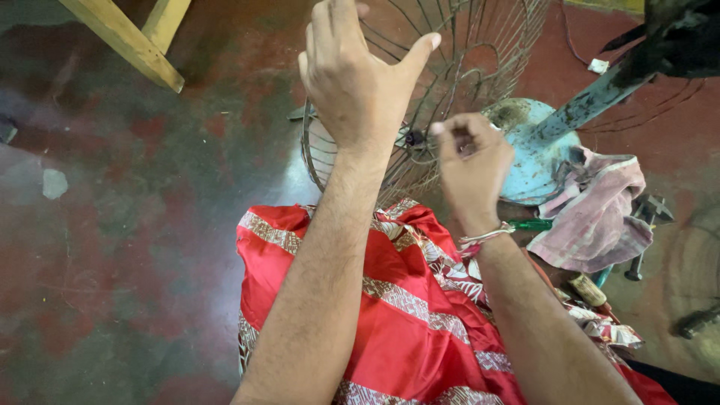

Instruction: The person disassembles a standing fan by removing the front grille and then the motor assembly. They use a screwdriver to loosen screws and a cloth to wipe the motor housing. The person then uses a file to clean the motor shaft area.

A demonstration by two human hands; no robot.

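looking down from the head camera, the left hand (352, 79) is raised with its back toward the lens, thumb spread out to the right and fingers curled over the rim of a rusty wire fan guard (442, 82), so it grips the guard's wires at the far edge of the view. the right hand (471, 169) sits just right of it and a little nearer, its fingers bunched into a pinch against the guard's lower rim, close to a small dark clip or screw (415, 138) on the wire; what exactly it pinches is too small to tell. a thin metal bangle (486, 236) circles the right wrist. the guard stands on edge in the middle far part of the scene, just beyond the person's lap, which is covered by a red patterned cloth (390, 315). behind the guard on the right lies a round pale blue fan base (534, 161) with a blue-grey stem (592, 101) slanting up to the far right. a pink and white rag (596, 214) lies crumpled just right of the base, touching it, with a green-handled screwdriver (531, 224) showing beside the right wrist. a hammer (646, 225) lies further right on the mottled red floor (112, 225). pale wooden legs (131, 37) cross the far left corner.
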